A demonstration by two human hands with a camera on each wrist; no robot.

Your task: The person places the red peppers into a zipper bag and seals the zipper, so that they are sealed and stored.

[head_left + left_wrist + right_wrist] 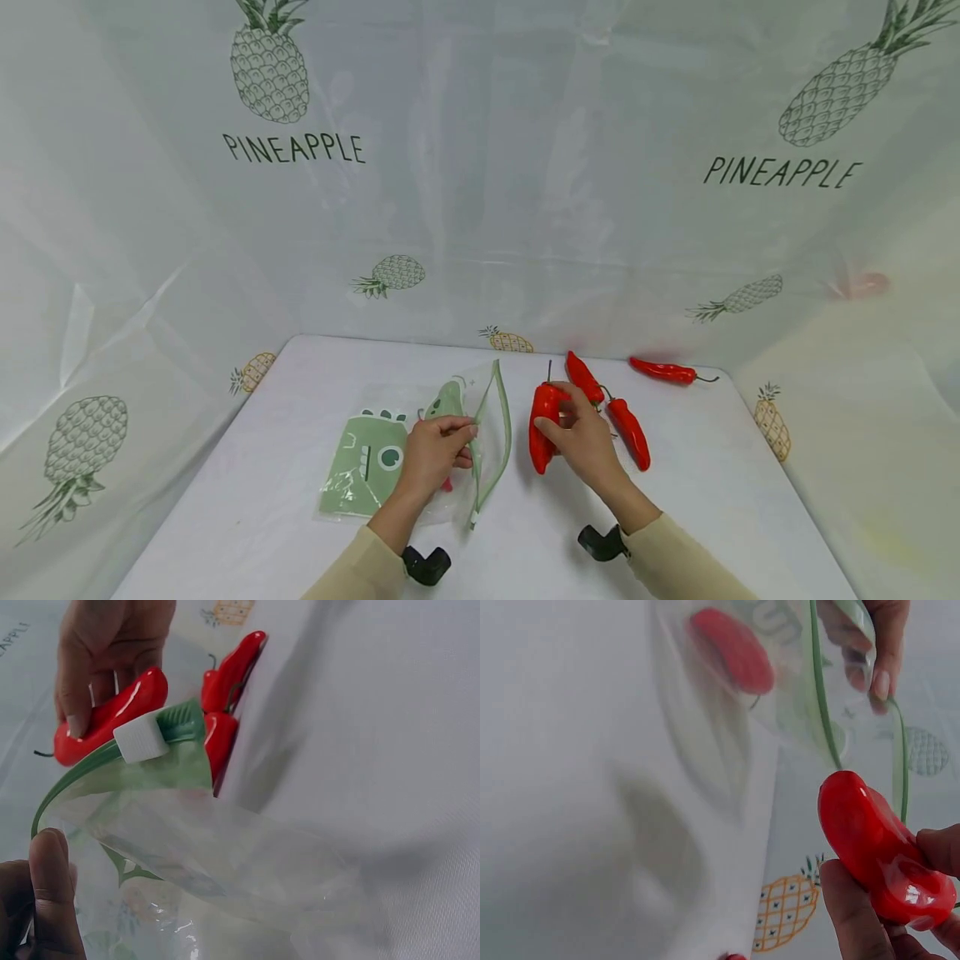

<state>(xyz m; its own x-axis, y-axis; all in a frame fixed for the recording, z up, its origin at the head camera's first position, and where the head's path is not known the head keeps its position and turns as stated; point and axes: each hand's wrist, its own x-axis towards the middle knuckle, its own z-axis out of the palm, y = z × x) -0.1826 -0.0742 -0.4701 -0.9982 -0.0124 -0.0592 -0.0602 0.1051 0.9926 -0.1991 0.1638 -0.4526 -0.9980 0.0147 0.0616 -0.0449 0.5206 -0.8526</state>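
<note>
My left hand (pixel 448 435) pinches the upper rim of a clear zip bag (pixel 367 467) printed with a green dinosaur and holds its mouth (pixel 491 433) open toward the right. A white slider (pixel 142 739) sits on the green zip rim. One red pepper (pixel 731 649) lies inside the bag. My right hand (pixel 561 419) grips another red pepper (pixel 542 427) just right of the bag's mouth, a little above the table. In the right wrist view that held pepper (pixel 877 847) points toward the opening, with the left hand's fingers (pixel 874 645) beyond it.
Three more red peppers lie on the white table (pixel 300 533): one (pixel 583 377) behind my right hand, one (pixel 628 431) to its right, one (pixel 663 371) near the back edge. Pineapple-print sheeting (pixel 480 208) walls the table at the back and both sides.
</note>
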